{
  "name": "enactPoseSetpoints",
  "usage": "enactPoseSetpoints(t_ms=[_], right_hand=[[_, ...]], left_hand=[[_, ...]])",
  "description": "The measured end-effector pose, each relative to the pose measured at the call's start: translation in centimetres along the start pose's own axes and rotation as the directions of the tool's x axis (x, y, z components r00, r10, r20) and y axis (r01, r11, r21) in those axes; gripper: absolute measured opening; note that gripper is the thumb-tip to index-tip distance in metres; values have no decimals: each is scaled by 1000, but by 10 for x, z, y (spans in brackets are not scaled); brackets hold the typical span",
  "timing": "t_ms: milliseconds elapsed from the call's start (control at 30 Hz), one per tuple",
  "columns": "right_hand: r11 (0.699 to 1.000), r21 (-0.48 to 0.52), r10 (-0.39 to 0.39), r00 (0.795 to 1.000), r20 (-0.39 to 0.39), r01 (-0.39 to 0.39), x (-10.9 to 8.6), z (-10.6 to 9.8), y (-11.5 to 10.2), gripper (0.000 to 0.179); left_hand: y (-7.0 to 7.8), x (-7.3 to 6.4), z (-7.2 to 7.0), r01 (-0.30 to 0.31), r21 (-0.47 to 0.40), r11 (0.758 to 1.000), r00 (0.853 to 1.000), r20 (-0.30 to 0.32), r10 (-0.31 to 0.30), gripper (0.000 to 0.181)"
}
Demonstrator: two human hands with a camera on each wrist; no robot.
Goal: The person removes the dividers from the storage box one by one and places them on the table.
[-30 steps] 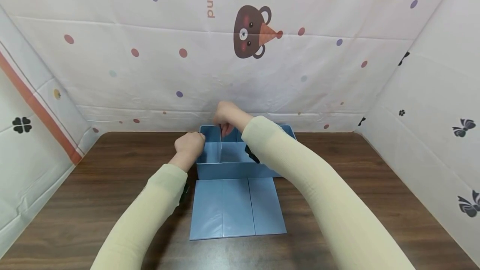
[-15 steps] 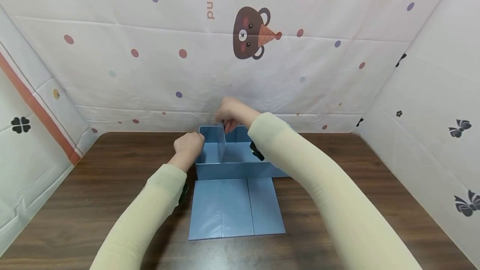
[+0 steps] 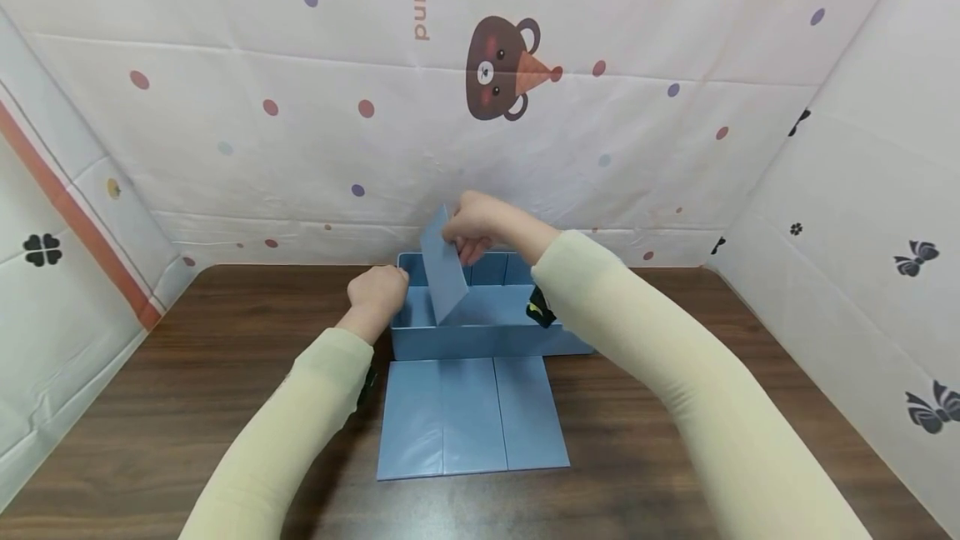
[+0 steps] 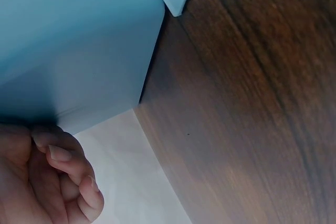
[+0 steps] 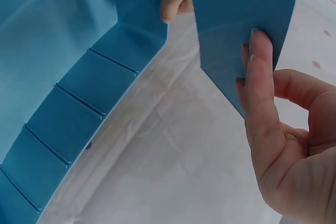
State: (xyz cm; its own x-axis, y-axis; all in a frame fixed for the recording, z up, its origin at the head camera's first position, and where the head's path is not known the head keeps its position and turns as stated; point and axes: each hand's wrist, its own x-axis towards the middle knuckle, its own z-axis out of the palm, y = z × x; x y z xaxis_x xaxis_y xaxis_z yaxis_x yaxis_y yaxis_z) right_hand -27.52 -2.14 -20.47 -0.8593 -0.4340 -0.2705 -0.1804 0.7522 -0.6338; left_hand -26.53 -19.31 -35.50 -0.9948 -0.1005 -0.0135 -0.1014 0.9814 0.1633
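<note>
A long blue storage box (image 3: 487, 343), open at the top, sits at the far side of the table. My right hand (image 3: 480, 225) pinches a thin blue divider panel (image 3: 442, 267) between thumb and fingers. The panel is tilted above the left part of the box; in the right wrist view the divider (image 5: 236, 30) stands apart from the box's ribbed inner wall (image 5: 79, 98). At the box's left end, my left hand (image 3: 377, 290) grips the wall with curled fingers. The left wrist view shows its curled fingertips (image 4: 60, 166) beside the box's outer side (image 4: 100, 72).
Three flat blue panels (image 3: 472, 415) lie side by side on the brown wooden table (image 3: 262, 307) in front of the box. A white patterned sheet (image 3: 360, 148) rises close behind the box, and more sheeting stands at both sides.
The divider panel has risen from inside the box and become tilted, held in my right hand, which has moved slightly right and up. My left hand stays on the box.
</note>
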Motion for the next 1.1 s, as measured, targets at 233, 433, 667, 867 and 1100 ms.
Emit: enactPoseSetpoints(t_ms=[233,433,667,867,1100], right_hand=[[997,35,-62,998,9,62,-16,-4,17,19],[991,80,-112,994,14,110,-38,-8,40,22],[978,153,-158,984,85,144,-66,-17,81,20],[978,158,-157,981,112,138,-94,-21,113,31],[972,216,-122,986,111,96,-125,-17,147,36]], left_hand=[[0,-2,-1,-42,38,998,999,-5,42,31],[0,-3,-2,-44,44,998,999,-24,45,29],[0,-5,-1,-51,69,996,998,-16,53,27],[-1,-3,0,-33,69,997,999,-21,35,29],[1,-4,-2,-55,111,992,998,3,55,25]])
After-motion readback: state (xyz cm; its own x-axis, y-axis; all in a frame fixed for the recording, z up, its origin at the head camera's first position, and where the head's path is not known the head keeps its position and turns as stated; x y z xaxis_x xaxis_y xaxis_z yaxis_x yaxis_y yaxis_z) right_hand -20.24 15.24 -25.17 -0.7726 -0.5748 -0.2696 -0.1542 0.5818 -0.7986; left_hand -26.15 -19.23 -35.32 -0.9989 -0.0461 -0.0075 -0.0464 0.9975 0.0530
